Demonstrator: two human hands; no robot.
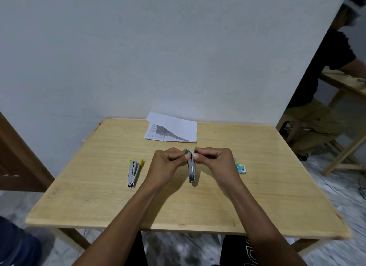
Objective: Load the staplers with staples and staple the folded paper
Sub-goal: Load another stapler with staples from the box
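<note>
Holding: the green stapler (191, 171) is gripped between both hands over the middle of the wooden surface (198, 208), with its metal nose toward the wearer and its green-tipped end away.
Left hand (168, 163): fingers are curled, and the thumb and forefinger pinch the green tip on the left side of the stapler's far end.
Right hand (215, 162): fingers are curled the same way, and the thumb and forefinger pinch the green tip on the right side, so the two thumbs nearly meet.
Stapler state: the two green tips stand slightly apart with a thin metal strip between them. I cannot tell whether the nose touches the surface.
Yellow stapler (134, 172): lies on the surface to the left of the left hand and apart from it. It is opened in a narrow V, with the yellow ends away and the hinge nearer.
Staple box (240, 168): a small green and white box lying on the surface just right of the right hand.
Folded paper (174, 130): white printed sheets at the far edge of the surface by the wall (158, 57). One part is folded over on a diagonal, and the sheets lie well apart from the hands.
Surroundings: a brown door (17, 162) stands at the left above a marbled floor (336, 190). Another person (318, 107) in a dark top is at a second table (344, 83) on the far right.
</note>
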